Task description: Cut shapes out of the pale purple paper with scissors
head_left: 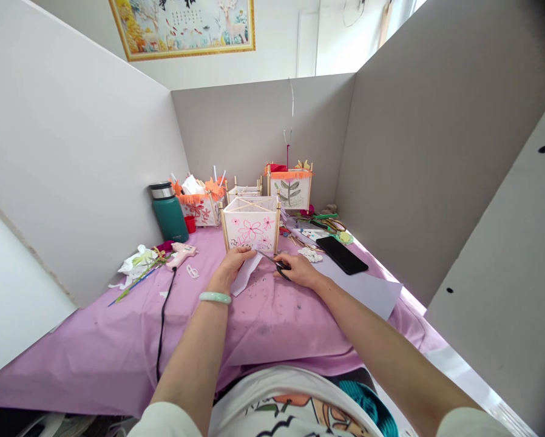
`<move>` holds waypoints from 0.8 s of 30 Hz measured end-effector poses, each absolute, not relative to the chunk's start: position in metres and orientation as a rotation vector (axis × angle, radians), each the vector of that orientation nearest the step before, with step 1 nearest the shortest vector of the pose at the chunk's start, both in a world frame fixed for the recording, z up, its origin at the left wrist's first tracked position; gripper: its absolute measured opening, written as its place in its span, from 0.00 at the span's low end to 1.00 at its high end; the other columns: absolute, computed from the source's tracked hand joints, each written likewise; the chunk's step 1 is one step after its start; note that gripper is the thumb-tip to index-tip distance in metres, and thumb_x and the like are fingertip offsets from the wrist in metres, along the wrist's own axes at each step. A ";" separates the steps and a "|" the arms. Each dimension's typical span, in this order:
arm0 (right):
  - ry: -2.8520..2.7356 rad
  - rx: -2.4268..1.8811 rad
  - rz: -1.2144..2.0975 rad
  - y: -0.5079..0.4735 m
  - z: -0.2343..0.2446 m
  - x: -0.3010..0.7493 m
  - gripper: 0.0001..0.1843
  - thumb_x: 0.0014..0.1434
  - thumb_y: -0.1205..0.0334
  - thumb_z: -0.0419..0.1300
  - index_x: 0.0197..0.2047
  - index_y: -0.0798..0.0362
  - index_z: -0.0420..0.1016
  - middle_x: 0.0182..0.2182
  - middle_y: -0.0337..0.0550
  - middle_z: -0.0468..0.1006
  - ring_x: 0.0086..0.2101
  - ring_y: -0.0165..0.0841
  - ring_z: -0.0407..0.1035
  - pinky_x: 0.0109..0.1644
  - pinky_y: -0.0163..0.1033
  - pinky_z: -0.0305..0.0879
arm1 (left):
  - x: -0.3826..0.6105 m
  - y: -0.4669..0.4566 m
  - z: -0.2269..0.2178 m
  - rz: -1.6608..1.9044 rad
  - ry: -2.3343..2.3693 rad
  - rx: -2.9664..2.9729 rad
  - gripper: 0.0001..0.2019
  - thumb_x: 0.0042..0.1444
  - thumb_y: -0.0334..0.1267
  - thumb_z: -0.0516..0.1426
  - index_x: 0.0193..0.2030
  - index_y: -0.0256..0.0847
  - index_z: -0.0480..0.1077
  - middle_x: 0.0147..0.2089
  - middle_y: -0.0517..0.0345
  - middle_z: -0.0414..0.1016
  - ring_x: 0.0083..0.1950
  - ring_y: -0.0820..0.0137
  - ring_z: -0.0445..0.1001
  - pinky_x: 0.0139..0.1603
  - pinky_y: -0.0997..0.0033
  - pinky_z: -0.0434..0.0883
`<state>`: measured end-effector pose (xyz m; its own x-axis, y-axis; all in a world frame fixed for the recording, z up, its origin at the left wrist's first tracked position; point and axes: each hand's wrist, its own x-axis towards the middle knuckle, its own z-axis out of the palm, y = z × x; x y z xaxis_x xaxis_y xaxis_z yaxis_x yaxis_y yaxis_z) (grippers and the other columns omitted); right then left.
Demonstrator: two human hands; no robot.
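My left hand point(236, 264) pinches the upper end of a white paper strip point(246, 278), which hangs down toward the cloth. In my right hand point(300, 269) is a pair of dark-handled scissors point(282, 269), its fingers wrapped round the handles. The scissor blades reach left to the paper's top edge, close to my left fingertips; whether they are open there I cannot make out. Just behind both hands stands a square paper lantern point(250, 227) with wooden corner sticks and pink flowers drawn on its front.
Behind are lanterns with orange fringe point(291, 189) and red drawings point(202, 211). At left stand a green bottle point(170, 213) and a pink glue gun point(180, 255) with a black cord. A black phone point(342, 255) lies on white paper point(368, 292) at right. Grey panels point(263, 121) enclose the table.
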<state>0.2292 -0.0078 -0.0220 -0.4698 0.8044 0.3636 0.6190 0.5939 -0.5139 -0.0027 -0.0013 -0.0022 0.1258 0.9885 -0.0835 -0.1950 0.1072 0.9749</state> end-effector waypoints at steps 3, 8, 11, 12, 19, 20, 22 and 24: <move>-2.242 -1.118 0.411 -0.007 -0.023 0.229 0.19 0.56 0.56 0.70 0.50 0.51 0.78 0.28 0.36 0.78 0.27 0.28 0.67 0.34 0.32 0.54 | -0.003 -0.001 -0.003 1.145 1.013 1.042 0.08 0.48 0.30 0.69 0.33 0.30 0.76 0.28 0.47 0.79 0.25 0.66 0.77 0.29 0.70 0.74; -2.241 -1.111 0.384 -0.006 -0.024 0.229 0.19 0.56 0.56 0.69 0.50 0.51 0.78 0.29 0.36 0.78 0.28 0.29 0.68 0.34 0.32 0.54 | -0.003 0.000 -0.003 1.148 1.018 1.029 0.08 0.47 0.30 0.69 0.33 0.31 0.76 0.28 0.48 0.79 0.25 0.66 0.77 0.28 0.70 0.74; -2.239 -1.113 0.381 -0.006 -0.023 0.230 0.19 0.56 0.56 0.69 0.50 0.51 0.78 0.29 0.36 0.78 0.27 0.29 0.67 0.33 0.32 0.55 | -0.003 0.000 -0.003 1.157 1.026 1.023 0.07 0.49 0.29 0.68 0.34 0.31 0.76 0.28 0.48 0.79 0.26 0.66 0.77 0.28 0.69 0.74; -2.237 -1.114 0.382 -0.006 -0.023 0.230 0.19 0.56 0.56 0.69 0.50 0.51 0.78 0.29 0.36 0.79 0.27 0.29 0.67 0.33 0.32 0.55 | -0.003 0.000 -0.002 1.159 1.026 1.024 0.06 0.49 0.29 0.67 0.34 0.31 0.76 0.28 0.48 0.79 0.26 0.66 0.77 0.28 0.69 0.74; -2.240 -1.108 0.374 -0.007 -0.023 0.229 0.21 0.55 0.54 0.70 0.51 0.50 0.78 0.29 0.36 0.79 0.27 0.28 0.68 0.33 0.32 0.55 | -0.002 -0.003 -0.001 1.136 1.003 1.049 0.07 0.49 0.30 0.68 0.34 0.31 0.77 0.29 0.48 0.79 0.26 0.66 0.77 0.29 0.69 0.73; -2.241 -1.109 0.369 -0.007 -0.023 0.229 0.21 0.55 0.54 0.70 0.51 0.50 0.78 0.29 0.36 0.79 0.27 0.28 0.68 0.34 0.32 0.55 | -0.002 -0.003 -0.001 1.131 1.001 1.057 0.07 0.48 0.31 0.68 0.34 0.31 0.77 0.29 0.48 0.80 0.25 0.66 0.77 0.28 0.69 0.73; -2.242 -1.113 0.363 -0.008 -0.023 0.228 0.20 0.55 0.55 0.70 0.51 0.50 0.78 0.29 0.36 0.79 0.27 0.28 0.68 0.34 0.32 0.56 | -0.001 -0.003 -0.002 1.125 1.004 1.074 0.08 0.47 0.31 0.69 0.33 0.31 0.77 0.29 0.48 0.80 0.25 0.67 0.77 0.28 0.70 0.72; -2.244 -1.117 0.363 -0.008 -0.023 0.227 0.20 0.56 0.55 0.70 0.51 0.51 0.78 0.30 0.37 0.79 0.28 0.29 0.69 0.34 0.32 0.56 | -0.001 -0.003 -0.003 1.115 1.006 1.087 0.10 0.46 0.32 0.70 0.34 0.31 0.77 0.29 0.48 0.80 0.25 0.67 0.77 0.27 0.71 0.71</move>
